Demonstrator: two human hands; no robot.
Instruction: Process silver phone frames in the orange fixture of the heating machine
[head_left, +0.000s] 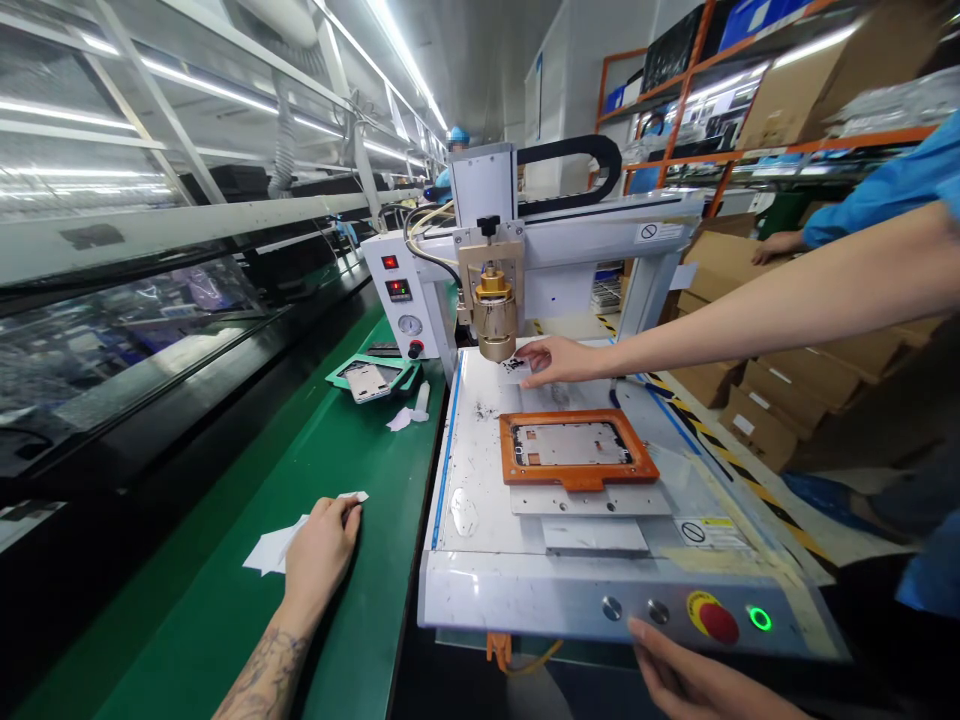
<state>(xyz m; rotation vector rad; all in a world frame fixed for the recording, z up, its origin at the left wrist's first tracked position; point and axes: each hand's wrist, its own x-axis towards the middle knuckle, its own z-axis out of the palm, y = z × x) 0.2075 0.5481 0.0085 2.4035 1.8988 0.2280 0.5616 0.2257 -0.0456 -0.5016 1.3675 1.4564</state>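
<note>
My left hand is closed over the green bench, fingertips pinching a small white paper piece. More white paper lies beside and partly under the hand. At the bottom, my right hand has its fingers stretched out, just below the round metal buttons on the machine's front panel; nothing shows in it. On the machine bed, an orange fixture frames a phone mid-frame. Another person's hand holds a white paper with black specks under the brass nozzle.
A red emergency stop and a green-lit button are on the panel's right. On the bench, a green fixture bears another phone part. Cardboard boxes stand at right, where another hand rests.
</note>
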